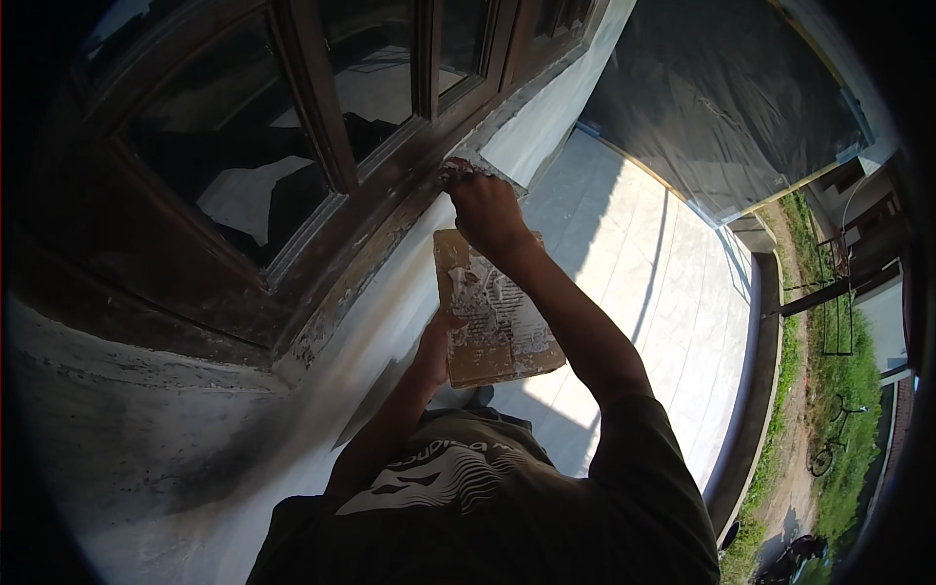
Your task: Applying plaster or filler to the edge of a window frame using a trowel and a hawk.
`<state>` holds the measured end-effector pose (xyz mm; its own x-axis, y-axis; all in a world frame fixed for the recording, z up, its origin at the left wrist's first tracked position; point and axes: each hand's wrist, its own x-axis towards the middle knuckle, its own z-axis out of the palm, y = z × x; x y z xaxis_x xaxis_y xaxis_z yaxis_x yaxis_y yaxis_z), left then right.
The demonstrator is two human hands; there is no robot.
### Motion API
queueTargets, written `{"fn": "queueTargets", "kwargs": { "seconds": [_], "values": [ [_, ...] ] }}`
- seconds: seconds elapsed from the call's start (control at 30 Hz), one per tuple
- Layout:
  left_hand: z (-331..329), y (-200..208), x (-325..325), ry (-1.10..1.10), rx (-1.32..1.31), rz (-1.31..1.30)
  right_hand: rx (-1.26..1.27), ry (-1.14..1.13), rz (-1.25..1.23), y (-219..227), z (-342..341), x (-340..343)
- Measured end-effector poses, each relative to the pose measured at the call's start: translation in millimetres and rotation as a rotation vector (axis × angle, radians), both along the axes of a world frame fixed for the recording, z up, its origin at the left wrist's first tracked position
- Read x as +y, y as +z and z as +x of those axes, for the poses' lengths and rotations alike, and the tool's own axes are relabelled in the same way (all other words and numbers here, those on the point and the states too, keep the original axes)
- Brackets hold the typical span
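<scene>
The right forearm (575,312) is slanting forward and leftward, the right hand (485,210) curling its fingers (468,183); the left hand (436,349) is lying lower, its thumb (453,323) showing.

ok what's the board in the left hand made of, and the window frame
Board: probably cardboard, matte tan, judging by ridges like corrugation amid white paste. Window frame: likely wood, dark brown with a faint sheen, given thick moulded bars.

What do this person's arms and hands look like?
No glove shows on the left hand or right hand, no watch or cable on the bare forearms. The dark T-shirt has short sleeves and a pale wavy print.
</scene>
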<state>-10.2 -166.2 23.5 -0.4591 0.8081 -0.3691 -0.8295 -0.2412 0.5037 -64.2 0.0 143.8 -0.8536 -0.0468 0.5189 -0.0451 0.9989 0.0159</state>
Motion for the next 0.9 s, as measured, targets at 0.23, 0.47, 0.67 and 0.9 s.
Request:
{"fn": "queueTargets", "kwargs": {
  "seconds": [0.23, 0.47, 0.67, 0.9],
  "values": [
    [-2.3, -17.4, 1.5, -0.02, -0.026, 0.025, 0.027, 0.04, -0.177, 11.3, 36.4, -18.1],
    [0.4, -19.5, 1.4, -0.042, -0.055, 0.083, 0.191, -0.09, -0.36, 30.6, 20.9, 14.1],
    [4.6, -10.5, -4.0, 0.01, -0.031, 0.032, 0.115, -0.079, -0.296, 19.5, -4.9, 26.3],
    [1.1, -19.6, -10.4, 0.0, -0.044, 0.044, 0.009, -0.051, -0.236, 18.1, -0.6, -1.1]
  ]
}}
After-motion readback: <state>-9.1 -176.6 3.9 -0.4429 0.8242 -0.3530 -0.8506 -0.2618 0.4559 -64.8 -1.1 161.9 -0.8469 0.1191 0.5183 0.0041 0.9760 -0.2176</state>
